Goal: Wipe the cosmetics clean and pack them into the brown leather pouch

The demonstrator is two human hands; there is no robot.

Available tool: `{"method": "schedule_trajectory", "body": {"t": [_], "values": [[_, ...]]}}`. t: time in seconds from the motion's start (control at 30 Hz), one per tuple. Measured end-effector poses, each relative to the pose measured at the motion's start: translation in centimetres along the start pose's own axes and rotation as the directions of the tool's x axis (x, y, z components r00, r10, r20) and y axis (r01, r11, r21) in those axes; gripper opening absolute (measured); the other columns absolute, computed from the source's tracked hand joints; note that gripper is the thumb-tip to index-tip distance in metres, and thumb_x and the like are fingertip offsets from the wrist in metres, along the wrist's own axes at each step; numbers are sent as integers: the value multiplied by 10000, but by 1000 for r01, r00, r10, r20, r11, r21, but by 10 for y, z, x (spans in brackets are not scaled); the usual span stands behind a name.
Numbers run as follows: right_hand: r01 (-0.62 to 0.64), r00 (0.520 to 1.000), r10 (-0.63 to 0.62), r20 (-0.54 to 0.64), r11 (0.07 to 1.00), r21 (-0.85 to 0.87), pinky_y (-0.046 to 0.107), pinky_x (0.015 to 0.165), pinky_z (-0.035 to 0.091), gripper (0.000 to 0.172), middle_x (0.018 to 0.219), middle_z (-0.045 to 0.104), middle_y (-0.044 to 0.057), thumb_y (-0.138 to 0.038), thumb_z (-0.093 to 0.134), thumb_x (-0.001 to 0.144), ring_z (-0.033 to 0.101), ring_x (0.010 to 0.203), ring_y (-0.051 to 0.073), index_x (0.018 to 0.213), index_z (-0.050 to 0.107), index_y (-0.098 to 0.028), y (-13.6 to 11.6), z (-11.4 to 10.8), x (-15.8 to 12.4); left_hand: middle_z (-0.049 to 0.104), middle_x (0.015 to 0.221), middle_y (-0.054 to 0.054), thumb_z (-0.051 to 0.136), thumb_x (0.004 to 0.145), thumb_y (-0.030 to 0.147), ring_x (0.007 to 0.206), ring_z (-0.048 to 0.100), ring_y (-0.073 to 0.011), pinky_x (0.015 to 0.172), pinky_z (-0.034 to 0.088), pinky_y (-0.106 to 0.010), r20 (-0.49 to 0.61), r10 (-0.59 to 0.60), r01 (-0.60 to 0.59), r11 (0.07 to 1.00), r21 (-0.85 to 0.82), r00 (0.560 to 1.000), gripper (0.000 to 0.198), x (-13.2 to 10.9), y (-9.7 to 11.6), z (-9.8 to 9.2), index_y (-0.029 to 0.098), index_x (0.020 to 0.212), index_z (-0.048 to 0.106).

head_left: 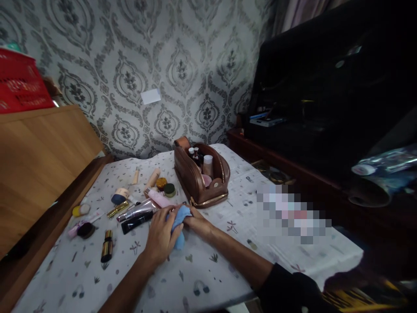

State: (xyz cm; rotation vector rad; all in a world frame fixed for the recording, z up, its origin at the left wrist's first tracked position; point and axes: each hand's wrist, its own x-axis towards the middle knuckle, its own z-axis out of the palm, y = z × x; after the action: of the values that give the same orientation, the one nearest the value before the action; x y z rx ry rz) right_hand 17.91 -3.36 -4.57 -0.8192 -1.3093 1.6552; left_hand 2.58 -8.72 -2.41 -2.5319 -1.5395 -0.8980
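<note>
Both my hands meet at the middle of the table around a crumpled blue cloth (179, 241). My left hand (162, 232) has its fingers closed over the cloth. My right hand (197, 222) grips the cloth's other side, its fingertips mostly hidden. Whether something is wrapped inside, I cannot tell. Just beyond my hands lie a pink tube (159, 198), a silvery-pink tube (138, 209) and a black tube (137, 222). A brown toiletry bag (195, 187) stands unzipped behind my right hand, with several bottles and a white-capped tube (207, 165) inside.
Left on the patterned tablecloth (130, 278) lie a black-and-gold bottle (107, 247), a gold lipstick tube (117, 209), a dark-headed brush (86, 230), a green-lidded jar (169, 190) and an amber jar (161, 183). A pixelated item (293, 213) lies right. A television (325, 95) stands beyond.
</note>
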Motion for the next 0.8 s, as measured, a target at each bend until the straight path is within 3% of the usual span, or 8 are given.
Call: {"method": "schedule_trajectory", "body": {"t": [0.23, 0.4, 0.6, 0.7, 0.8], "values": [[-11, 990, 0, 143, 997, 76, 260, 654, 427, 176, 705, 608, -26, -272, 702, 676, 541, 664, 135, 811, 630, -184, -6, 5, 0, 618, 1156, -115, 399, 996, 340, 1087, 570, -277, 934, 468, -456, -34, -104, 103, 994, -26, 994, 322, 1, -1, -3, 196, 1244, 544], [42, 967, -65, 245, 995, 96, 250, 620, 440, 374, 762, 614, -19, -375, 804, 684, 549, 651, 121, 939, 607, -187, 1, 1, 3, 623, 1210, -136, 361, 1010, 313, 1125, 583, -269, 966, 469, -446, -68, -133, 124, 984, -129, 989, 375, -2, -13, 1, 187, 1350, 458], [-8, 966, -6, 259, 999, 50, 303, 787, 486, 536, 975, 675, 14, -333, 845, 659, 620, 876, 165, 1129, 602, -243, 2, -2, 3, 568, 1353, -138, 349, 1011, 282, 1237, 560, -233, 1037, 448, -395, -160, -211, 172, 958, -229, 964, 417, -4, -31, 2, 197, 1418, 384], [-2, 965, -10, 263, 999, 42, 342, 883, 474, 510, 1048, 688, 23, -307, 828, 687, 630, 952, 182, 1146, 608, -263, 1, -1, 1, 632, 1201, -115, 338, 1011, 269, 1127, 605, -222, 977, 477, -370, -153, -237, 201, 955, -217, 959, 340, -4, -33, -6, 193, 1292, 514], [16, 957, -38, 288, 997, 79, 342, 888, 473, 515, 1093, 683, 28, -271, 827, 692, 627, 976, 186, 1160, 612, -272, -1, 0, -2, 638, 1066, -87, 362, 1009, 303, 1029, 613, -220, 912, 493, -350, -151, -251, 234, 965, -120, 956, 297, -5, -28, -15, 198, 1146, 605]]}}
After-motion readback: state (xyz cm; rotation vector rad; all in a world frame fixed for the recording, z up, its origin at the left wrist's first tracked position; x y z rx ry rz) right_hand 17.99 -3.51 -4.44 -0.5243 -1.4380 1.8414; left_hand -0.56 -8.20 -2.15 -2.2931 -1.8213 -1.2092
